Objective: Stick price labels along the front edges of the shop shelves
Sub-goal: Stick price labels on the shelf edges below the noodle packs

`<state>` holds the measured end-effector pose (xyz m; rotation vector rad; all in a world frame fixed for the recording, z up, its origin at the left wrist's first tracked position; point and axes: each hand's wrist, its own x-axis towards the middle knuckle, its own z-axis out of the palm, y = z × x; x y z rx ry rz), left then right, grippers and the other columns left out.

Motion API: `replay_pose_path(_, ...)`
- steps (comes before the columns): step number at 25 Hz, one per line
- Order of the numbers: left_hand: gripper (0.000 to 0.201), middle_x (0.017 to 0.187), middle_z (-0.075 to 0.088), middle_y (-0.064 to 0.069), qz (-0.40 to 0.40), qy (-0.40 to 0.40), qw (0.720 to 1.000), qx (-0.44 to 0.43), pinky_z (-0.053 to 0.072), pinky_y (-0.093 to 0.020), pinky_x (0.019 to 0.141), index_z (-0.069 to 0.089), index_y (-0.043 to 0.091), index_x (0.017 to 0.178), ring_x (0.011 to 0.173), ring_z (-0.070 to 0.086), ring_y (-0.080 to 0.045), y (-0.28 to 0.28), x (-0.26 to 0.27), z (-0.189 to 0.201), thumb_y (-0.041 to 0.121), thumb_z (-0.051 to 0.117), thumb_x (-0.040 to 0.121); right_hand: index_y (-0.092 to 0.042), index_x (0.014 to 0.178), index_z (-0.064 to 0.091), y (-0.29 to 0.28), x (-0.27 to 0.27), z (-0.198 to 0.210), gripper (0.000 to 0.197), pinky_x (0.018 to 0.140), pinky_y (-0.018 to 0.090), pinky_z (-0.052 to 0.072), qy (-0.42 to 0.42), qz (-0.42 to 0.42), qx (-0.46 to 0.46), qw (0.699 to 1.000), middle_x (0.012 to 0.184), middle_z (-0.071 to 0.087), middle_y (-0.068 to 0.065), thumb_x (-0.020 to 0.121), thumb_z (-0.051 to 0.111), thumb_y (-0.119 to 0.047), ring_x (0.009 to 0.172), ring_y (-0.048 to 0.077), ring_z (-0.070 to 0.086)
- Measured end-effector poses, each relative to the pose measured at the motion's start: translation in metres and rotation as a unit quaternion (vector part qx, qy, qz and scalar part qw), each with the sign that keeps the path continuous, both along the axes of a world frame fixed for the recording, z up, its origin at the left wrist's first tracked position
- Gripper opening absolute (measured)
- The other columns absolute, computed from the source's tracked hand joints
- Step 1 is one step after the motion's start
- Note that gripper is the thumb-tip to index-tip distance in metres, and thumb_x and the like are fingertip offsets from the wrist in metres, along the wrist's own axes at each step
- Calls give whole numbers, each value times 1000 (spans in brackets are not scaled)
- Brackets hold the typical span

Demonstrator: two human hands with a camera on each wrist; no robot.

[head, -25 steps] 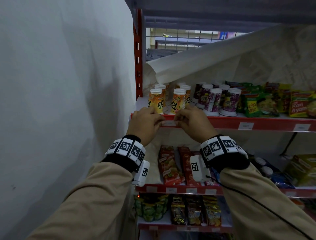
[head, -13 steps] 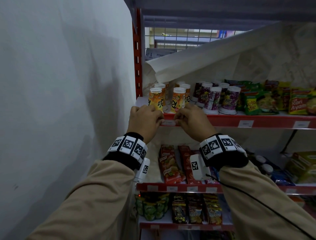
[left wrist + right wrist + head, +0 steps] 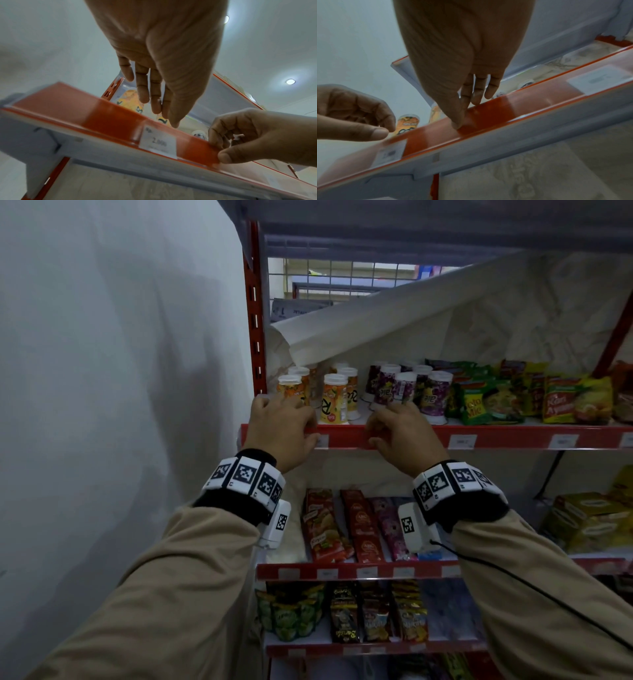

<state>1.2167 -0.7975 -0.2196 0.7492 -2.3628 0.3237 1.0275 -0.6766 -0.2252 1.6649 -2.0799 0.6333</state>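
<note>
On the top stocked shelf, the red front edge (image 3: 394,436) already carries a price label (image 3: 158,143) reading 2.000, sitting flat on the strip just below the orange cups (image 3: 334,398); in the head view it peeks out just to the right of the left hand (image 3: 279,433); that hand shows loosely curled fingers holding nothing, thumb out, just above the label, though whether it touches the strip I cannot tell; the right hand (image 3: 402,433) lies a little further along the same edge, thumb tip pressed on the bare red strip, fingers bent over the lip, nothing in its grip; to its right two more labels (image 3: 462,441) are stuck below the purple cups (image 3: 404,388) and the noodle packets (image 3: 489,402), with another at the frame's edge; the stretch between the 2.000 label and these is bare; the middle shelf edge (image 3: 359,571) carries a row of small tags, and the lowest shelf edge (image 3: 342,650) seems to, though too dim to be sure; so much of the labelling looks done, and what remains, I judge, is any bare gap such as the one under the right thumb; no loose label or sheet is visible in either hand.
</note>
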Motion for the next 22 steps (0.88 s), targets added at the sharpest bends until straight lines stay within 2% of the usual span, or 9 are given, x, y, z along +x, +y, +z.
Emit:
replay_pose_path(7,33,114,54,2,-60,-28,998,-12,29,-39,94,59,27,114,112,44,-22,52,-82,0,47,55,88,-17,101,60,53,-64,0,27,89,44,41,6,-71,12,997,114,57,6,78,72,-20,105,30,45)
replay_pose_path(12,37,121,50,-3,-95,-49,994,-19,34,-36,91,51,21,125,112,42,-24,92,-148,-13,29,53,90,-13,101,58,82,-114,-4,29,86,37,35,10,-80,0,997,106,55,10,75,72,-12,103,31,43)
replay_pose_path(15,37,122,48,-4,-70,-37,997,-14,33,-34,89,50,18,126,111,41,-25,105,-171,-21,17,49,89,-11,96,58,86,-127,-10,29,83,38,37,31,-58,-23,998,102,55,12,72,74,-10,98,32,45)
replay_pose_path(19,30,116,51,-7,-52,5,999,-13,33,-34,85,55,15,119,107,43,-27,113,-183,-28,13,48,91,-8,95,56,86,-137,-16,26,74,35,36,36,-14,-46,998,99,53,13,74,73,-8,93,32,46)
replay_pose_path(22,24,113,53,-8,-61,30,998,7,35,-34,85,58,12,114,104,44,-27,114,-186,-27,12,50,91,-5,98,60,87,-141,-18,21,73,40,42,52,20,-45,997,98,56,16,78,66,-2,91,34,48)
